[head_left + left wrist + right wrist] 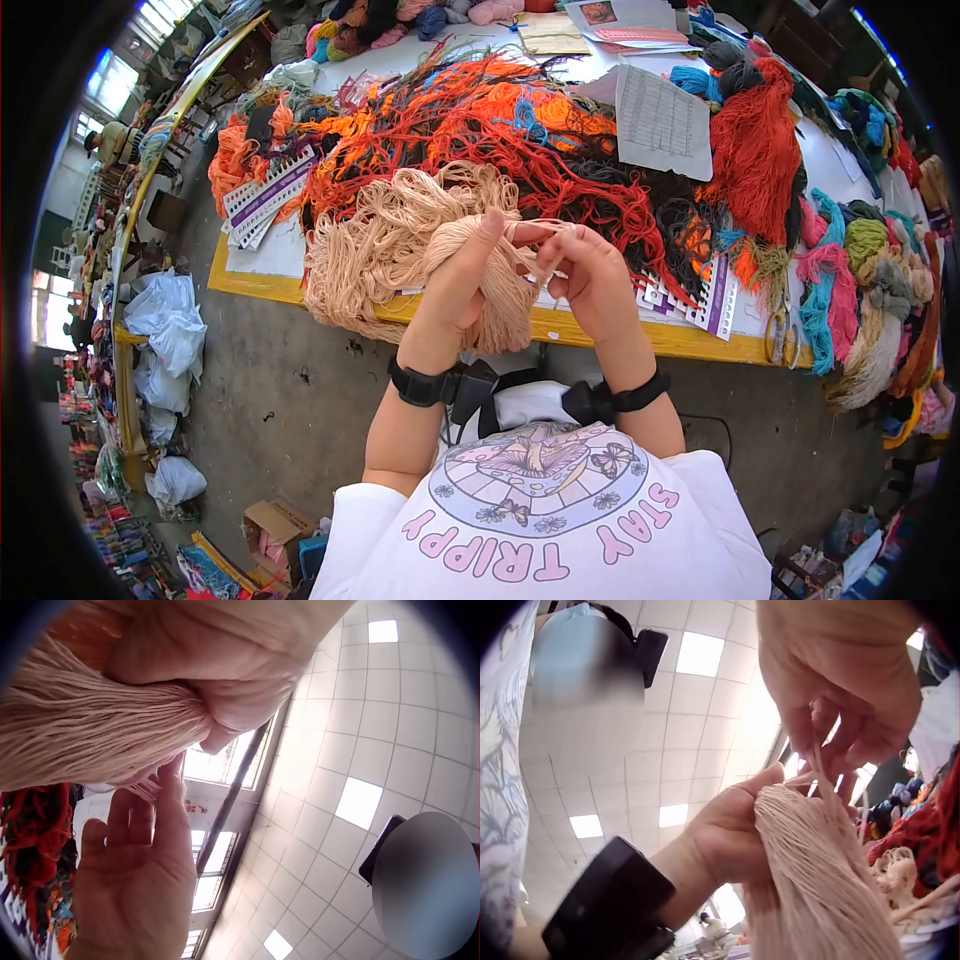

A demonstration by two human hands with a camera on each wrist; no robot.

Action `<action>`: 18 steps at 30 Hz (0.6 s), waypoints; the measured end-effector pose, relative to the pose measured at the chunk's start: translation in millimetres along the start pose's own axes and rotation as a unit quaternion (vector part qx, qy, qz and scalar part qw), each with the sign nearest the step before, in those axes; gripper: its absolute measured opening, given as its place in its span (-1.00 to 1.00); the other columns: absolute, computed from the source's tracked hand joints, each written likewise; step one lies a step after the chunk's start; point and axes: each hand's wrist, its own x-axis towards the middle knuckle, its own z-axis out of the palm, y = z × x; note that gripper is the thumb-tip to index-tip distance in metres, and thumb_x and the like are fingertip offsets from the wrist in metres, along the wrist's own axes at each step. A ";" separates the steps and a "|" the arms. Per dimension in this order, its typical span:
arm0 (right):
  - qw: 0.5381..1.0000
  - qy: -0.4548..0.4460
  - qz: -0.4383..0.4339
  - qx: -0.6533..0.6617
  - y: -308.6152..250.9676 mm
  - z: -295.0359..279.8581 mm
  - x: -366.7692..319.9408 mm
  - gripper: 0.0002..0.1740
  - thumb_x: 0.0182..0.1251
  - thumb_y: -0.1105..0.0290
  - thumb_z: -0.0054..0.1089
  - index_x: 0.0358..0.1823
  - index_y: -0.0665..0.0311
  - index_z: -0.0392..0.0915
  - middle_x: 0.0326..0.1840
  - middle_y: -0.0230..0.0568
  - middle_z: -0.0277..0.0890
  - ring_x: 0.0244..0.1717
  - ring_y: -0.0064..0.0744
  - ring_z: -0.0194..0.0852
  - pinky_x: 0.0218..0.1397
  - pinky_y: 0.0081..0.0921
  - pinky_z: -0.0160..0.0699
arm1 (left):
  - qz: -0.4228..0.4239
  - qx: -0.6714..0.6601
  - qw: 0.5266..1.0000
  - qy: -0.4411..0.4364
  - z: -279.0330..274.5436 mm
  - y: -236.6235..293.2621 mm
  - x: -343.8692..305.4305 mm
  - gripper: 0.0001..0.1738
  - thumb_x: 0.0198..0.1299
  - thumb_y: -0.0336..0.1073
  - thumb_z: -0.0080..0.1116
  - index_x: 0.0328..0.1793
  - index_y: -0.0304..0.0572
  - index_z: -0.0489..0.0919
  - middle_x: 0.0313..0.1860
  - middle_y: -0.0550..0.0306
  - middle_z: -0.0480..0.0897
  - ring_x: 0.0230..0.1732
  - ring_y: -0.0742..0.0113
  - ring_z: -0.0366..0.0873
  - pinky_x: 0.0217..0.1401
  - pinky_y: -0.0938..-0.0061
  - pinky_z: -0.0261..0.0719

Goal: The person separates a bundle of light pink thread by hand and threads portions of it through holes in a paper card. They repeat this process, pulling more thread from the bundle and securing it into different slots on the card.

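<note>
A hank of beige yarn (505, 300) hangs from the left hand (455, 285), whose fingers are curled round its top; the thumb points up beside it. The right hand (597, 280) pinches a few strands pulled out from the top of the hank. In the right wrist view the strands run from the hank (810, 862) up to the right hand's fingertips (840, 690), with the left hand (731, 832) behind the hank. The left wrist view has the hank (97, 727) close up, and the right hand (142, 877) below it. A pile of beige yarn (375, 240) lies beside the left hand.
Red, orange and black yarn (480, 130) covers the middle of the table, whose yellow edge (260, 288) faces the person. A printed sheet (665, 125) lies on the yarn. Scissors (778, 335) and punched cards (718, 300) are at the right edge, near more coloured hanks (825, 280).
</note>
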 end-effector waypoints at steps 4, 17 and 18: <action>0.998 -0.009 0.041 -0.051 -2.6 -12.5 4.8 -0.86 0.21 0.34 0.14 -0.39 0.26 0.49 -0.53 -0.44 0.40 -0.54 -0.74 0.30 -0.58 -0.77 0.23 | 0.024 -0.031 0.999 0.001 12.1 2.8 -4.8 -0.31 0.27 0.18 -0.24 0.16 -0.36 0.39 -0.04 0.08 0.52 -0.14 0.40 0.50 -0.10 0.50 0.52; 0.994 -0.015 -0.039 -0.100 7.0 -3.8 4.6 -0.87 0.12 0.37 0.23 -0.48 0.26 0.52 -0.66 -0.56 0.31 -0.68 -0.80 0.09 -0.63 -0.75 0.03 | 0.049 0.124 0.990 -0.040 9.2 -5.3 -4.1 -0.24 0.25 0.24 -0.28 0.23 -0.35 0.32 -0.01 0.10 0.50 -0.14 0.45 0.47 -0.14 0.53 0.50; 0.997 -0.013 -0.033 -0.071 5.7 -3.3 3.9 -0.88 0.12 0.38 0.22 -0.47 0.26 0.53 -0.66 -0.57 0.29 -0.68 -0.80 0.07 -0.63 -0.75 0.01 | 0.047 0.108 0.992 -0.037 8.7 -5.4 -3.8 -0.24 0.25 0.24 -0.28 0.23 -0.36 0.33 0.01 0.09 0.49 -0.12 0.44 0.47 -0.13 0.52 0.50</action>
